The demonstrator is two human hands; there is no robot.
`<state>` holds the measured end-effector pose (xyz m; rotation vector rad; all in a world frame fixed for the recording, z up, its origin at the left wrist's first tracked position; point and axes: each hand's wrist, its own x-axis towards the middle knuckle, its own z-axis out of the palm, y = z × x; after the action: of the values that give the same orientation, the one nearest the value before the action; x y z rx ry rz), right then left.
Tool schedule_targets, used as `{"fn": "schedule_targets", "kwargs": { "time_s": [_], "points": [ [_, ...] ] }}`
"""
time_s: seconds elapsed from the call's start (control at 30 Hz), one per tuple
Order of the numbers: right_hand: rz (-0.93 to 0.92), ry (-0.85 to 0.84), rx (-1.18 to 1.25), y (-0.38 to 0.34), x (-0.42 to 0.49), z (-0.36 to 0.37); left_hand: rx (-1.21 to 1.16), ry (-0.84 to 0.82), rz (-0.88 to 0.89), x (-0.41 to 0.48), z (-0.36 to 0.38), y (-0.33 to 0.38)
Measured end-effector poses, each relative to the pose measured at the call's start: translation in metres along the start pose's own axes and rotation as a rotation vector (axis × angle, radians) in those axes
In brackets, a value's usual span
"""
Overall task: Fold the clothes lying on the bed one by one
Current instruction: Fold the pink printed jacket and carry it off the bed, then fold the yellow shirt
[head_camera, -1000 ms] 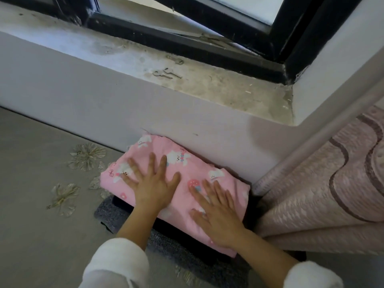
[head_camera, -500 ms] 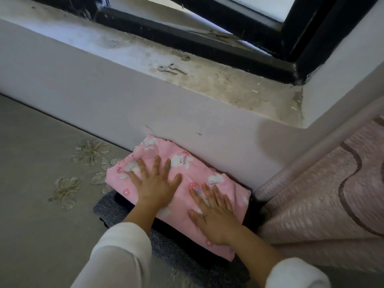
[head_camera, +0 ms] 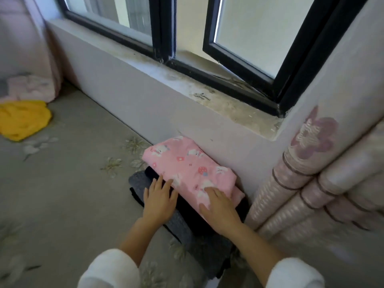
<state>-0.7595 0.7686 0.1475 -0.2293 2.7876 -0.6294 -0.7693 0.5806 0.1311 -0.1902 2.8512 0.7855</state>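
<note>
A folded pink garment [head_camera: 187, 163] with white animal prints lies on top of a stack of folded dark grey and black clothes [head_camera: 187, 227], pushed against the wall under the window. My left hand [head_camera: 159, 199] lies flat at the near left edge of the stack, fingers straight, touching the pink fabric's edge and the dark clothes below. My right hand [head_camera: 218, 206] rests flat on the near right corner of the pink garment. A crumpled yellow garment [head_camera: 22, 119] lies on the bed at the far left, with a pale pink one [head_camera: 29, 88] behind it.
The bed [head_camera: 62, 194] has a grey sheet with flower prints. A padded pink headboard [head_camera: 324, 183] rises at the right. The window sill [head_camera: 228, 104] with small keys on it and a black-framed window [head_camera: 166, 38] run along the wall.
Both hands have slid back toward me, from the middle of the pink garment to its near edge. The view has lifted and swung left, bringing the yellow garment into sight.
</note>
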Motion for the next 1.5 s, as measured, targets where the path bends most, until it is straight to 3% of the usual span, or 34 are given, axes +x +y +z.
{"fn": "schedule_targets", "kwargs": {
  "time_s": [0.17, 0.33, 0.6, 0.93, 1.27, 1.5],
  "points": [
    [-0.120, -0.051, 0.042, -0.025, -0.080, 0.020, -0.005, 0.021, -0.117, -0.108, -0.009, -0.010],
    [-0.258, -0.190, -0.070, -0.058, -0.148, 0.044, 0.024, 0.048, -0.296, -0.227, -0.023, -0.045],
    [-0.480, -0.319, -0.060, -0.161, -0.232, 0.098, -0.033, 0.206, -0.572, -0.390, -0.068, -0.118],
    [-0.777, -0.475, -0.195, -0.339, -0.339, 0.193, -0.038, 0.383, -0.908, -0.599, -0.115, -0.245],
    [-1.095, -0.607, -0.241, -0.530, -0.544, 0.358, -0.109, 0.483, -1.143, -0.842, -0.141, -0.390],
    [-1.233, -0.675, -0.335, -0.637, -0.639, 0.424, -0.154, 0.585, -1.247, -0.946, -0.177, -0.476]
  ]
}}
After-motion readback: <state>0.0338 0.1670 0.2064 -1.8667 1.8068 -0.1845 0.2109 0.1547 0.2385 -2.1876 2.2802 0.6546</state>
